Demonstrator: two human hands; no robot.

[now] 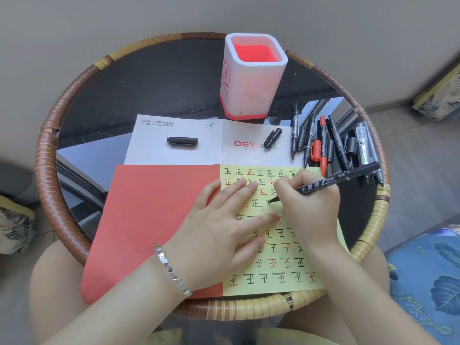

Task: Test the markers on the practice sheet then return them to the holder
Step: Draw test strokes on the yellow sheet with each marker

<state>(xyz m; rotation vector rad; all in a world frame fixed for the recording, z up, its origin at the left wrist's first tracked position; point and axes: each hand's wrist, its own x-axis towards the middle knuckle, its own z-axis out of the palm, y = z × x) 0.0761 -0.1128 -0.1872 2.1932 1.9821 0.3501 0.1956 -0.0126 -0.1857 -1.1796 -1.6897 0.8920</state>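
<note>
Right hand (308, 195) writing with a black marker (336, 181) on the yellow practice sheet (286, 267).
Its grip pinches the marker, tip on the sheet among rows of "正"; the left hand (219, 235) lies spread flat beside it. White paper (189, 155) reads "DEYI". 2 black caps (182, 141) lie there; the empty white-and-red square holder (251, 78) stands behind on the round wicker-rimmed surface (74, 95).

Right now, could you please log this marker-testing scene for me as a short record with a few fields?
right hand: grips a black marker, tip on the yellow practice sheet
left hand: flat on the sheet, pressing it down
holder: white with red inside, upright at the table's far side, no markers visible in it
loose markers: lying beside the sheet, at the person's right
caps off: two black caps on the white leaflet
table: round, dark top, wicker rim
</note>
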